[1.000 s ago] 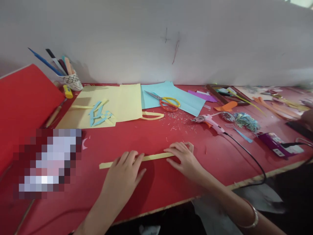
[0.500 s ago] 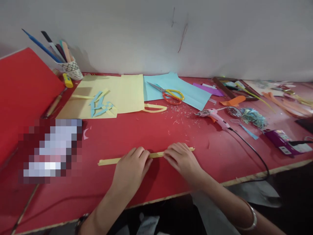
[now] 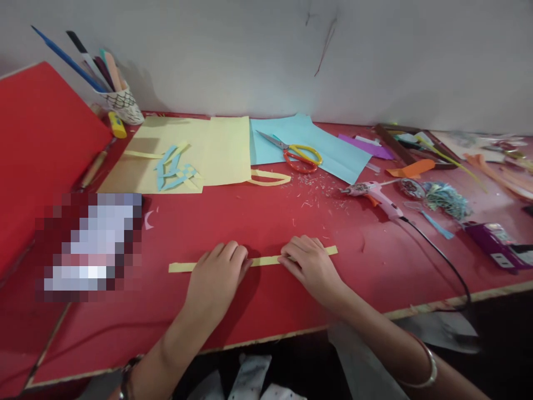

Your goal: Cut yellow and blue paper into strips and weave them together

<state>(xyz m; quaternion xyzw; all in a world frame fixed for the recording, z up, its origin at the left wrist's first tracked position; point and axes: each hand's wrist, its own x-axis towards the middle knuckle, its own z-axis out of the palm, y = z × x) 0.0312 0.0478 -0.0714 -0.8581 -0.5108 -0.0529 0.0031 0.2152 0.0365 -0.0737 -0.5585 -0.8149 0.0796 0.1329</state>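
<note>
Left hand (image 3: 219, 278) palm down, arched over left half of yellow paper strip (image 3: 265, 260); right hand (image 3: 308, 264) angled inward over its right half. Fingers bent, thumbs close; undersides hidden, so whether strip is pinched or only pressed cannot be told. Strip long, narrow, on red tabletop (image 3: 250, 222), both ends exposed. Left of strip: pixelated slab (image 3: 91, 239), possibly a phone. Beyond strip, to right: pink glue gun (image 3: 385, 203). Farther beyond: scissors (image 3: 285, 148), looped handles, on blue paper (image 3: 337, 149).

i have a craft workspace on my remote feed: pink plastic glue gun (image 3: 382, 200), red-and-yellow-handled metal scissors (image 3: 285, 147), pale yellow paper sheets (image 3: 227, 150) on a flat red tabletop (image 3: 258, 219).
</note>
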